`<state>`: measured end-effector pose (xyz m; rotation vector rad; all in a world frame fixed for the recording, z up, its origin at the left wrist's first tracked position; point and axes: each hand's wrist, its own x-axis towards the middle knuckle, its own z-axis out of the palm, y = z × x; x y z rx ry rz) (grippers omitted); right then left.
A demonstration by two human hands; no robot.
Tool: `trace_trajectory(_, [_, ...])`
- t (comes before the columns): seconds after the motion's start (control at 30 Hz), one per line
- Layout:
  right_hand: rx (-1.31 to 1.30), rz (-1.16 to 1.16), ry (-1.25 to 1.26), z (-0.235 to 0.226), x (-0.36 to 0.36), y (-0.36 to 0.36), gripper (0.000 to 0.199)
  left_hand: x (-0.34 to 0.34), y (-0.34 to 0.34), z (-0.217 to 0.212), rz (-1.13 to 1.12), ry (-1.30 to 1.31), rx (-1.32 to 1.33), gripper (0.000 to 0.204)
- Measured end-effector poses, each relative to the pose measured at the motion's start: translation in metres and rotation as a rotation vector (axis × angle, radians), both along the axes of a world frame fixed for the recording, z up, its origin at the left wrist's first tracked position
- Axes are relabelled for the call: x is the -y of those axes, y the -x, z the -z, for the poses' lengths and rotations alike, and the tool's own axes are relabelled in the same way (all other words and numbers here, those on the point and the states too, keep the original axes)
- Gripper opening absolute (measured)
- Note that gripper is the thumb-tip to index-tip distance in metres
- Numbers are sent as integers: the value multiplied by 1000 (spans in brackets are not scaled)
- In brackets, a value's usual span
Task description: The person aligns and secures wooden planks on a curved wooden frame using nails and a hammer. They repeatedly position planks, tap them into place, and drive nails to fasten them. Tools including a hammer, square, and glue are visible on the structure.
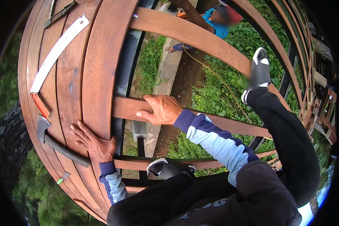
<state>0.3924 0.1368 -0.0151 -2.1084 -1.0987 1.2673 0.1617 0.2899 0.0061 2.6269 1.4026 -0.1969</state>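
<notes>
My left hand (94, 143) lies flat, fingers spread, on the fitted reddish-brown deck boards (98, 64), near their inner edge. My right hand (162, 108) grips a wooden plank (229, 122), thumb on top and fingers curled over its far edge. This plank runs right from the deck edge, above the black metal frame (121, 81). Left of my left hand lies an axe-like tool (66, 152) with a dark handle. Beyond it rests a try square (58, 56) with a pale blade and a red stock.
Other planks (192, 30) cross open gaps, with greenery (214, 90) and a concrete beam (160, 75) below. A co-worker in blue (213, 24) is down there. A green-handled chisel-like tool (64, 177) and a dark metal tool (60, 15) lie on the deck. My shoes (260, 69) rest on planks.
</notes>
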Motion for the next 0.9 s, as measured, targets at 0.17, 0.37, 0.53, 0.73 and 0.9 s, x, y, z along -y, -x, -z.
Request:
trace_trajectory(0.17, [-47,17,-15,3,4,0,62,-6,-5,-7,1,54,-10,138])
trace_trajectory(0.37, [-57,-21,2,-3,-1,-4,65,-8,-3,-6,-10,62,49,140])
trace_trajectory(0.53, [-80,-31,-1,-9,-4,-5,67,-8,-2,-9,-18,81,83,139])
trace_trajectory(0.73, [-103,-56,79,-8,-11,-7,69,-11,-2,-13,5,80,147,132])
trace_trajectory(0.9, [-264,21,-96,2,-18,-7,65,-10,4,-18,-6,124,169,129])
